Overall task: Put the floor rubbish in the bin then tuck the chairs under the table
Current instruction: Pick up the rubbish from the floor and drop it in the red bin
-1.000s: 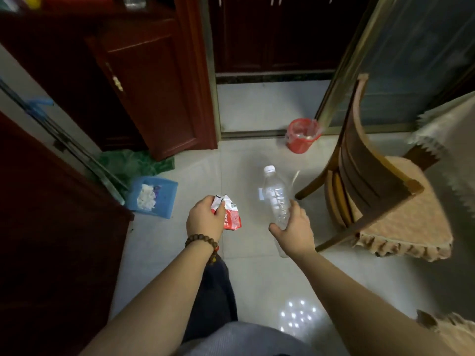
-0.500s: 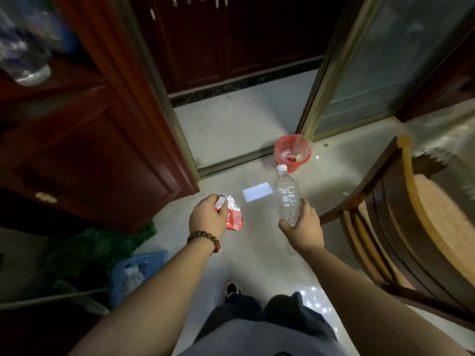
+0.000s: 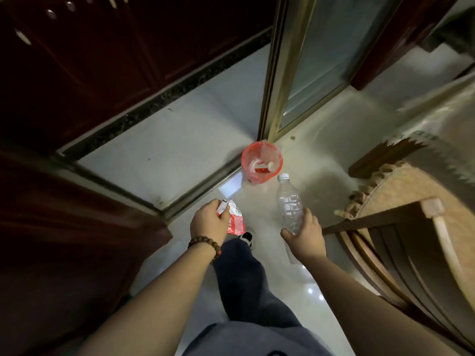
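Note:
My left hand (image 3: pixel 209 222), with a bead bracelet at the wrist, grips a crumpled red and white wrapper (image 3: pixel 235 218). My right hand (image 3: pixel 304 235) holds a clear empty plastic bottle (image 3: pixel 289 204) by its base, white cap pointing away from me. A small red bin (image 3: pixel 262 163) lined with a plastic bag stands on the pale tiled floor just beyond both hands, with some rubbish inside it. A wooden chair (image 3: pixel 401 242) with a woven fringed seat cushion stands on my right, close to my right arm.
A dark red wooden cabinet (image 3: pixel 64 227) fills the left side. A doorway threshold (image 3: pixel 195 191) and a gold-framed glass sliding door (image 3: pixel 308 68) lie ahead. My leg and shoe (image 3: pixel 246 237) step forward between my arms. A cloth-covered table edge (image 3: pixel 442 150) is at the right.
I have walked toward the red bin, which is now much nearer and just ahead of my hands. The chair has shifted to my right side. Both hands keep their grips.

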The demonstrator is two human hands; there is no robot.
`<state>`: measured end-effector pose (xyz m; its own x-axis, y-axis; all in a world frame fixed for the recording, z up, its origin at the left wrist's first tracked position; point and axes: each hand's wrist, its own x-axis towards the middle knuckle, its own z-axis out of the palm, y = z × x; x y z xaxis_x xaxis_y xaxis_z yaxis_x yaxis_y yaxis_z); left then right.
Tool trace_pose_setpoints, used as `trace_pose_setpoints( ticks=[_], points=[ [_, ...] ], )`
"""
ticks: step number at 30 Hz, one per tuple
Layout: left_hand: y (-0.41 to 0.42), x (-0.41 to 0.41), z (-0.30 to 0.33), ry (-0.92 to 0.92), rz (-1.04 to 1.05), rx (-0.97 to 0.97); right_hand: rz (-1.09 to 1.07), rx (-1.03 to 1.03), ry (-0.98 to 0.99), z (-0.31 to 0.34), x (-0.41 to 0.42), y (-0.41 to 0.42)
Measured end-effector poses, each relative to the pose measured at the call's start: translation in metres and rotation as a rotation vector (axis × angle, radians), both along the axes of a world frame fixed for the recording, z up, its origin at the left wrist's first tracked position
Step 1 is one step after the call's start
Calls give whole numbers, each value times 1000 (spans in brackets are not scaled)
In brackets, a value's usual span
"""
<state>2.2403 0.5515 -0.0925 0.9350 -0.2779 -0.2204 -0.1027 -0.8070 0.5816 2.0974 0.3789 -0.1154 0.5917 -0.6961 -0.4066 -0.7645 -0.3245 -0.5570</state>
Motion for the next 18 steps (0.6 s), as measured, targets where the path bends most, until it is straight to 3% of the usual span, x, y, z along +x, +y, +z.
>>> trace_pose_setpoints(
  ticks=[10,18],
  points=[
    [-121,159,-54,42,-175,38,-157,121,74,-53,113,-79],
    [-212,220,-197,152,-251,53,-191,139,70,-160,167,-141]
  ],
)
